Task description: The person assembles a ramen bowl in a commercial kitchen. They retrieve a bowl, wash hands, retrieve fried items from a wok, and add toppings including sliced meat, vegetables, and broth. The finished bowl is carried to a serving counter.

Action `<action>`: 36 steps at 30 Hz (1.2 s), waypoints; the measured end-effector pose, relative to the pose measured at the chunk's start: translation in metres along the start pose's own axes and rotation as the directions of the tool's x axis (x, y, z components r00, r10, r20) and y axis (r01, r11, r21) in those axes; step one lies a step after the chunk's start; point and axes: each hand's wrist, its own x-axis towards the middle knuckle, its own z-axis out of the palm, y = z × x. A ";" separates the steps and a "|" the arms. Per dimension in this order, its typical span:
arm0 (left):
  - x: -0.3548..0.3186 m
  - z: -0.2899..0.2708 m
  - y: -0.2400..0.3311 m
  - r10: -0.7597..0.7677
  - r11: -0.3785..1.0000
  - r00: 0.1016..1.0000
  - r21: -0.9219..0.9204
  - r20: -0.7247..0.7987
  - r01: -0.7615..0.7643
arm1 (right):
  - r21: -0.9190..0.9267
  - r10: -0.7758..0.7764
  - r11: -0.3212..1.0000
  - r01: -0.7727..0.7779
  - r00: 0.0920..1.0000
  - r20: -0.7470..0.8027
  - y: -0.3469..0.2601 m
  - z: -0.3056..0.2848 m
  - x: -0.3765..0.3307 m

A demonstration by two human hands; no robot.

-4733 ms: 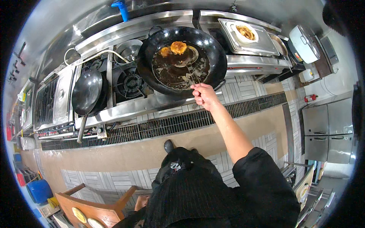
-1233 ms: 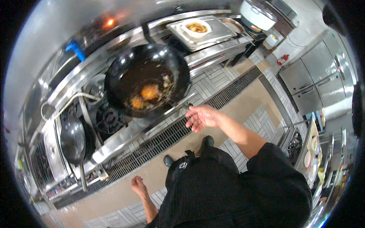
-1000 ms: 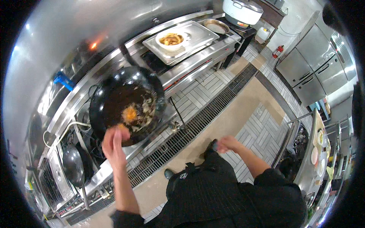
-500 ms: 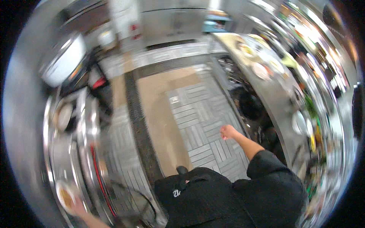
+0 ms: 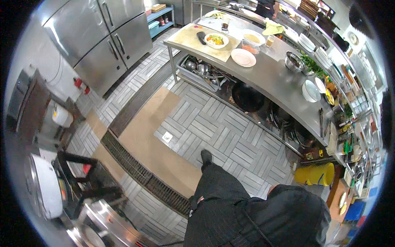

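Of my right hand (image 5: 270,189), only a sliver of skin shows past the black sleeve (image 5: 296,206); its fingers are hidden. My left hand is outside the picture. Ahead stands a long steel counter (image 5: 263,76). On it, a white bowl of colourful chopped food (image 5: 216,40) rests on a cutting board (image 5: 187,39), beside a dark oblong thing (image 5: 201,38). A flat pale plate (image 5: 243,57), a bowl of tan contents (image 5: 254,37) and a plastic tub with orange contents (image 5: 250,47) stand close by. Neither hand visibly touches any of these.
Woks (image 5: 247,96) and pans sit on the shelf under the counter. Steel refrigerators (image 5: 96,39) stand far left. A black stand (image 5: 84,177), a white cooker-like appliance (image 5: 46,185) and a floor grate (image 5: 142,171) lie on the left. Yellow buckets (image 5: 316,174) stand right. A co-worker (image 5: 267,8) is at the back.
My view has swung to the right, toward the counter and refrigerators. My left hand, earlier at a bowl of food over the left counter, has left the picture. My right arm has drawn back.
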 end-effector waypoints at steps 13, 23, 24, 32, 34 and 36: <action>0.051 0.638 0.090 0.041 0.992 0.731 -0.113 0.681 0.050 | 0.410 -0.384 0.650 0.640 0.742 -0.549 -0.384 -0.506 0.245; -0.036 1.220 0.090 -0.241 0.962 0.222 0.262 0.945 -0.071 | 0.302 -0.532 0.565 0.768 0.618 -0.578 -0.526 -0.760 0.187; -0.033 1.261 0.089 -0.323 0.917 0.206 0.359 0.924 -0.174 | 0.288 -0.518 0.589 0.755 0.627 -0.583 -0.531 -0.780 0.193; 0.007 1.521 0.066 -0.548 0.802 -0.168 0.458 0.820 -0.383 | 0.537 -0.099 0.578 0.614 0.706 -0.701 -0.610 -0.920 0.244; 0.014 1.555 0.067 -0.591 0.772 -0.230 0.461 0.773 -0.437 | 0.557 -0.057 0.533 0.637 0.683 -0.728 -0.640 -0.949 0.250; 0.020 1.574 0.073 -0.665 0.717 -0.243 0.512 0.706 -0.474 | 0.420 -0.087 0.567 0.708 0.559 -0.825 -0.668 -0.965 0.248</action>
